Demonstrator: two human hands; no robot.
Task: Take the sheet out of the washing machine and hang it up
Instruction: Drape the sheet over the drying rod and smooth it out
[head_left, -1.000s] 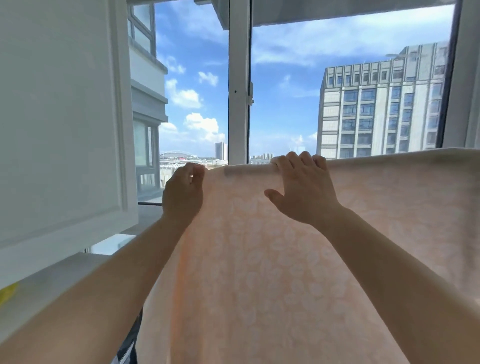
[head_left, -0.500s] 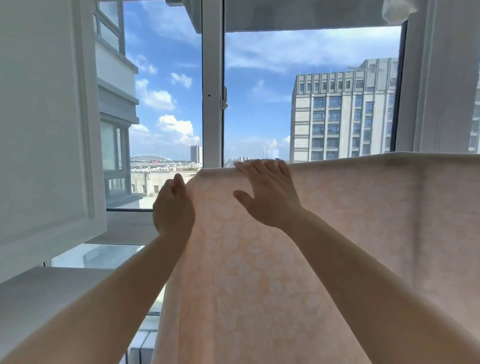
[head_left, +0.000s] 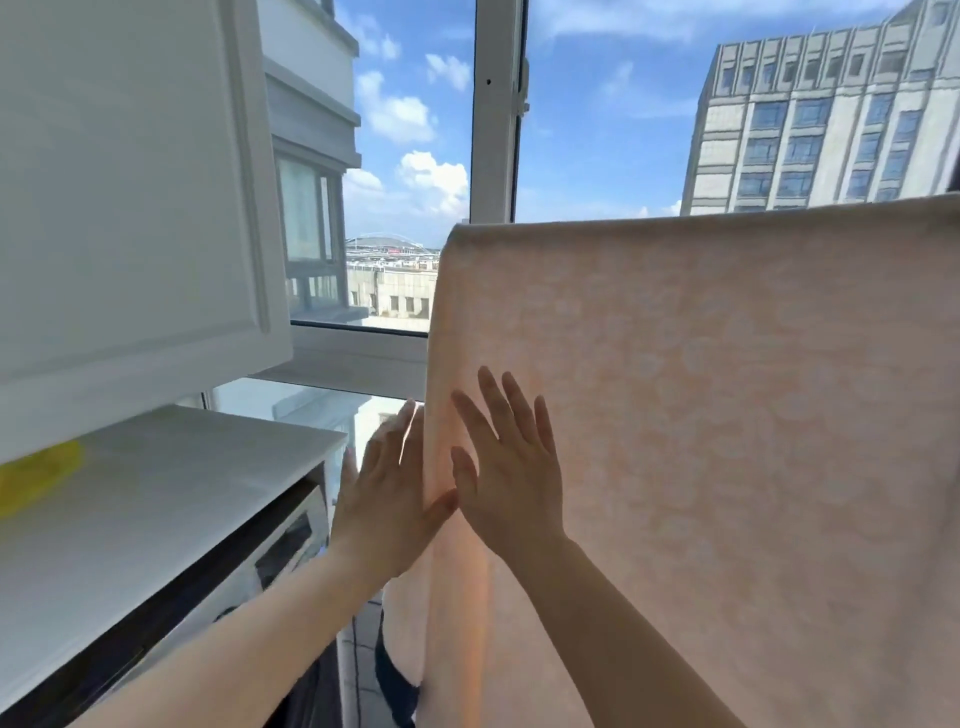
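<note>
The fingers (head_left: 511, 410) of the right hand (head_left: 511, 478) lie spread and flat on the sheet (head_left: 701, 415) near its left edge; the left hand (head_left: 387, 488), fingers straight, presses that edge from the other side. The sheet already hangs folded over a hidden rail before the window (head_left: 496, 130). A firm downward stroke could drag it unevenly and slide it off; the washing machine (head_left: 270, 566) stands just beside.

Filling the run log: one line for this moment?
stage: smoothing | sheet: draped over rail | left hand: flat at sheet edge | right hand: flat on sheet
</note>
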